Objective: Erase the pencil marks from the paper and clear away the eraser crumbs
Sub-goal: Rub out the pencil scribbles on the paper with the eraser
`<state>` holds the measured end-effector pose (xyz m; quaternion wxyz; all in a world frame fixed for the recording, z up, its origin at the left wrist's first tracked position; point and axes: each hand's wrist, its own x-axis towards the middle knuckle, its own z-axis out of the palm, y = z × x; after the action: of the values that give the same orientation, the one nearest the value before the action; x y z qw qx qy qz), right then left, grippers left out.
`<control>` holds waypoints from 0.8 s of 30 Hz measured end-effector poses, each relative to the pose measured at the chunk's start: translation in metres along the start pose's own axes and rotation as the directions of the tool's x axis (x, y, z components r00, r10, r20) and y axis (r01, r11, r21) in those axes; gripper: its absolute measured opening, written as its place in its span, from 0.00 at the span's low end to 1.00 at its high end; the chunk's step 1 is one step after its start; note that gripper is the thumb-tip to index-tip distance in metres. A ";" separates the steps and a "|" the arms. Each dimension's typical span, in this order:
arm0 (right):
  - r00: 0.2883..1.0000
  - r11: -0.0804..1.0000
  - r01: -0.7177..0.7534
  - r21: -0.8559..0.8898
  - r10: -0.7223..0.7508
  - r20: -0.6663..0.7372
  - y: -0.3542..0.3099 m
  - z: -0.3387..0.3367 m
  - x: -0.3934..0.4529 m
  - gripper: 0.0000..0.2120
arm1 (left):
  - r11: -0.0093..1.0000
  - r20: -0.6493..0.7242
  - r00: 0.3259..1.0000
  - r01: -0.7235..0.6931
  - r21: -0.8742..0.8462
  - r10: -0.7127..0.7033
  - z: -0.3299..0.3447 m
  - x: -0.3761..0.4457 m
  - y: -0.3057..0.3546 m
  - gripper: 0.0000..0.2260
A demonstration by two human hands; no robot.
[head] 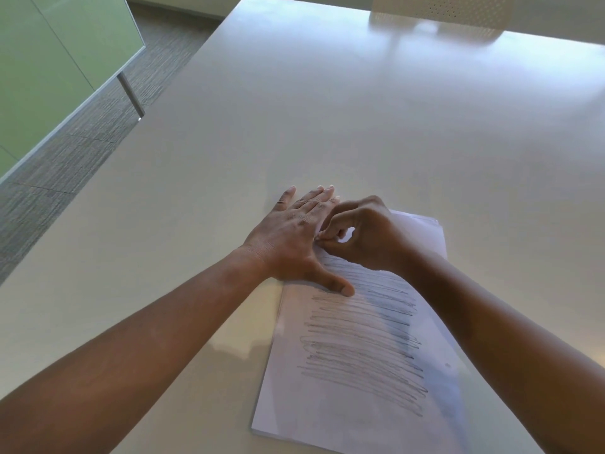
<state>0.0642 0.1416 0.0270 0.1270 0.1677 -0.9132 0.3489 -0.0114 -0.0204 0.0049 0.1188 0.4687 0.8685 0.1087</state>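
A white sheet of paper (pixel 330 411) lies on the table, covered with grey pencil marks (pixel 363 348) in horizontal scribbled rows. My left hand (pixel 294 237) rests flat on the paper's upper left part, fingers spread, thumb on the top scribble row. My right hand (pixel 363 234) is curled over the upper part of the sheet, its thumb and fingertips pinched on a small pale eraser (pixel 322 239) that mostly hides between them, right beside my left hand. No crumbs are visible.
The pale table (pixel 327 109) stretches far ahead and to both sides. Its left edge runs diagonally above grey carpet (pixel 82 136). A green glass partition (pixel 49 60) stands at the far left; a perforated chair back (pixel 451 8) shows at the top.
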 end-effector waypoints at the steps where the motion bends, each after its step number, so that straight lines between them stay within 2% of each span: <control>1: 1.000 1.000 -0.008 0.007 0.008 0.001 0.001 -0.001 0.001 0.04 | 1.000 0.000 1.000 0.000 0.002 0.000 0.000 0.000 0.000 0.70; 5: 0.997 0.998 -0.051 -0.021 0.050 -0.066 0.006 -0.002 0.007 0.04 | 1.000 0.009 1.000 0.010 0.014 -0.010 0.001 0.000 -0.001 0.71; 10: 0.994 1.000 -0.003 0.015 0.002 0.108 -0.004 -0.004 -0.001 0.04 | 1.000 0.043 0.999 0.004 0.024 -0.005 -0.001 0.001 0.000 0.70; 15: 0.996 0.993 -0.084 -0.077 0.081 -0.049 0.012 -0.012 0.002 0.04 | 0.999 0.068 0.998 0.011 0.049 -0.014 0.000 0.001 -0.002 0.70; 20: 0.990 1.000 -0.003 -0.016 0.005 0.143 -0.004 -0.008 -0.006 0.05 | 0.997 0.084 0.996 -0.002 0.074 -0.004 -0.001 0.002 0.000 0.69; 24: 0.999 0.997 -0.042 -0.067 0.042 -0.002 0.008 -0.011 0.003 0.05 | 0.997 0.084 0.996 -0.003 0.078 -0.004 0.000 0.002 -0.002 0.70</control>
<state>0.0597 0.1541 0.0318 0.1254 0.1443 -0.9277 0.3208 -0.0139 -0.0196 0.0040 0.1371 0.4768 0.8665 0.0548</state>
